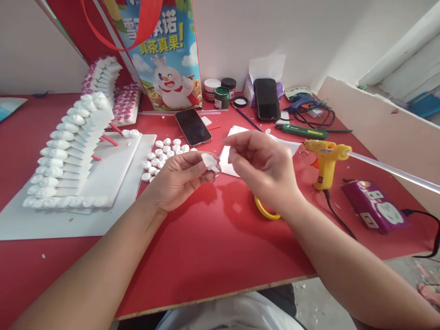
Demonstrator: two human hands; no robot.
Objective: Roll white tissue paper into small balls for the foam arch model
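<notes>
A small folded white paper piece (209, 162) is pinched between the thumb and fingers of my left hand (184, 176). To its right my right hand (263, 167) hangs above the table, thumb and index fingertips close together; whether anything is between them is too small to make out. Behind my left hand lie rows of small white rolled buds (167, 149). White paper sheets (228, 160) lie partly hidden behind my right hand. Beneath that wrist shows a yellow ring-shaped handle (266, 211).
At left, a stepped white structure with white buds (74, 151) stands on a white board (20, 220). Behind are a phone (193, 127), paint jars (222, 97) and a tall bag (168, 59). A yellow glue gun (325, 160) and purple box (374, 206) are at right.
</notes>
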